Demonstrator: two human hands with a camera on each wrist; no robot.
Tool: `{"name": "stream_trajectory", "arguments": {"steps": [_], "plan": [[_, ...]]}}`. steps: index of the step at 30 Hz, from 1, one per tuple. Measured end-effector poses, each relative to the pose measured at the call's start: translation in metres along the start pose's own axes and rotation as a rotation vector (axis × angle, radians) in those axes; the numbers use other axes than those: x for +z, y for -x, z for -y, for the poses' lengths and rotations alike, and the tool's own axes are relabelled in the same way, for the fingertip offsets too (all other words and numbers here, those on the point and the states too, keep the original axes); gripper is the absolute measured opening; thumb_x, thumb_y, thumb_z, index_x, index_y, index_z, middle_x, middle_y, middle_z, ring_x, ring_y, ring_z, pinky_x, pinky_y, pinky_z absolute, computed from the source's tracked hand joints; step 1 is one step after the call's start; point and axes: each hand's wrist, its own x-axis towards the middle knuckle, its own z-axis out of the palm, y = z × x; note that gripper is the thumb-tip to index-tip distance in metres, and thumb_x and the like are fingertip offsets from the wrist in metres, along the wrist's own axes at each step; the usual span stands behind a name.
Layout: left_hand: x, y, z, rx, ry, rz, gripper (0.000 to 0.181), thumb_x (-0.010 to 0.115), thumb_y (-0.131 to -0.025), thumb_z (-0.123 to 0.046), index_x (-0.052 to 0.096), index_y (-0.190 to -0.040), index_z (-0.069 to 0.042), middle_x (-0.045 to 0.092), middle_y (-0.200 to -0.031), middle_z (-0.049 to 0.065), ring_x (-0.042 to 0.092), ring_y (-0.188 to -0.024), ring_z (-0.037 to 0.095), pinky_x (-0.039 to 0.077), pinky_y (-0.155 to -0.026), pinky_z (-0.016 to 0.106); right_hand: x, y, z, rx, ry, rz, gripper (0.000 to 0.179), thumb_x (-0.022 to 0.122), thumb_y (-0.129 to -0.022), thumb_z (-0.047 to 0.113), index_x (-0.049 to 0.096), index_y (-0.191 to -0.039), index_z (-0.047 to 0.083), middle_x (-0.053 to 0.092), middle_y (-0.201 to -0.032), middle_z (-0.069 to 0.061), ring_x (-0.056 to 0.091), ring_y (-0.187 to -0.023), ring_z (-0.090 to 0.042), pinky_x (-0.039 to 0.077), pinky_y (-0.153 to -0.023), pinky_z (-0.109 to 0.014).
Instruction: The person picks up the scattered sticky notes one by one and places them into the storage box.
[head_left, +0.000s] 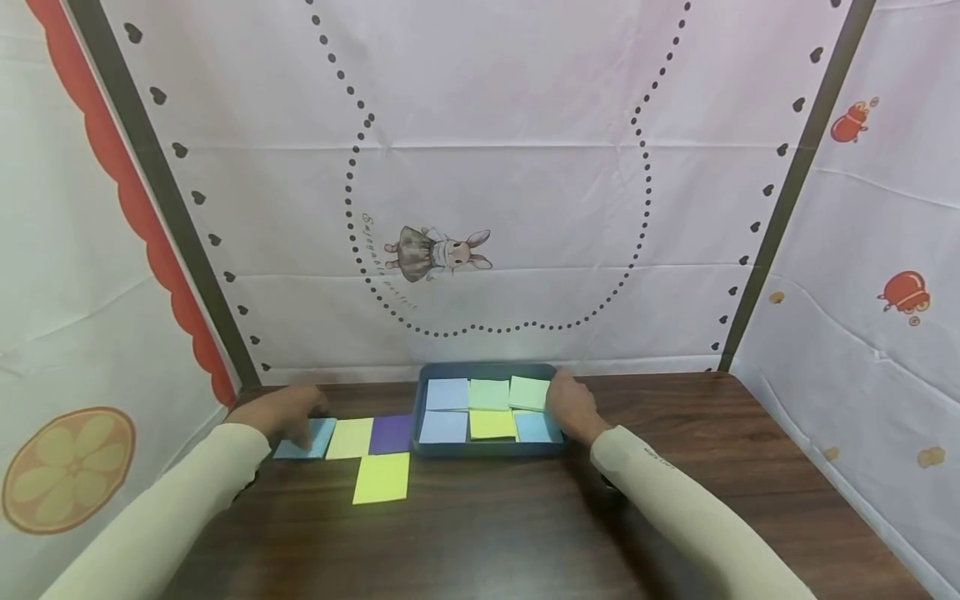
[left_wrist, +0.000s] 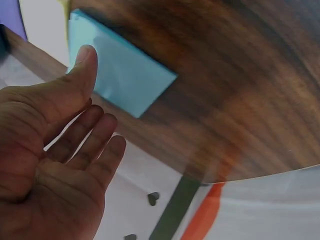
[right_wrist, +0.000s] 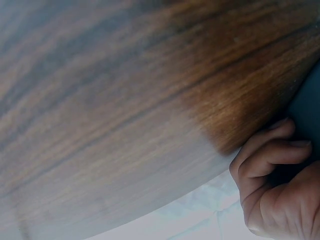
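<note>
My left hand (head_left: pixel 281 412) is over a light blue sticky note pad (head_left: pixel 307 439) at the left end of a row. In the left wrist view, the thumb lies over the edge of the pad and the other fingers are loosely bent, holding nothing. With curled fingers, my right hand (head_left: pixel 573 406) grips the right side of a dark blue tray (head_left: pixel 487 450); in the right wrist view its fingers (right_wrist: pixel 267 152) bend against the tray's dark wall. Inside the tray lie two rows of pads, among them a pale green pad (head_left: pixel 529 392) and a yellow pad (head_left: pixel 492 424).
Beside the blue pad lie a pale yellow pad (head_left: pixel 350 438) and a purple pad (head_left: pixel 391 434), which is next to the tray. A bright yellow pad (head_left: pixel 381 478) lies in front of them. Printed cloth (head_left: pixel 510 208) hangs behind the brown wooden table (head_left: pixel 480 533) and along both sides.
</note>
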Motion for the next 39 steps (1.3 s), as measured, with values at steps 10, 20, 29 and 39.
{"name": "stream_trajectory", "arguments": {"steps": [10, 20, 29, 39], "plan": [[0.011, 0.001, 0.009, 0.090, -0.034, -0.076, 0.055, 0.097, -0.076, 0.006, 0.074, -0.126, 0.010, 0.076, -0.117, 0.021, 0.069, -0.104, 0.034, 0.063, -0.099, 0.059, -0.019, 0.029, 0.015, -0.011, -0.051, -0.001, 0.041, 0.030, -0.119, 0.019, 0.053, -0.141, -0.007, 0.071, -0.108, -0.023, 0.070, -0.088, -0.033, 0.066, -0.083, -0.052], [0.011, -0.010, 0.019, 0.075, 0.029, -0.069, 0.056, 0.099, -0.072, 0.004, 0.072, -0.122, 0.004, 0.073, -0.115, 0.020, 0.066, -0.102, 0.034, 0.062, -0.099, 0.061, -0.018, 0.030, 0.016, -0.013, -0.019, -0.042, 0.039, 0.031, -0.117, 0.015, 0.054, -0.140, -0.008, 0.070, -0.106, -0.024, 0.070, -0.087, -0.034, 0.066, -0.083, -0.053], [0.009, -0.017, 0.031, 0.103, 0.038, -0.060, 0.057, 0.103, -0.070, -0.002, 0.067, -0.115, -0.004, 0.071, -0.116, 0.017, 0.063, -0.102, 0.033, 0.060, -0.099, 0.063, -0.023, 0.042, 0.025, 0.024, -0.038, -0.040, 0.043, 0.028, -0.120, 0.019, 0.053, -0.145, -0.006, 0.072, -0.115, -0.024, 0.072, -0.096, -0.032, 0.066, -0.095, -0.055], [-0.002, -0.013, 0.031, 0.077, 0.062, -0.055, 0.048, 0.097, -0.076, 0.001, 0.070, -0.115, -0.006, 0.072, -0.116, 0.015, 0.063, -0.106, 0.034, 0.059, -0.099, 0.064, -0.012, 0.018, 0.014, 0.032, -0.006, -0.031, 0.041, 0.031, -0.118, 0.017, 0.054, -0.143, -0.007, 0.071, -0.107, -0.023, 0.072, -0.089, -0.034, 0.067, -0.082, -0.053]]}}
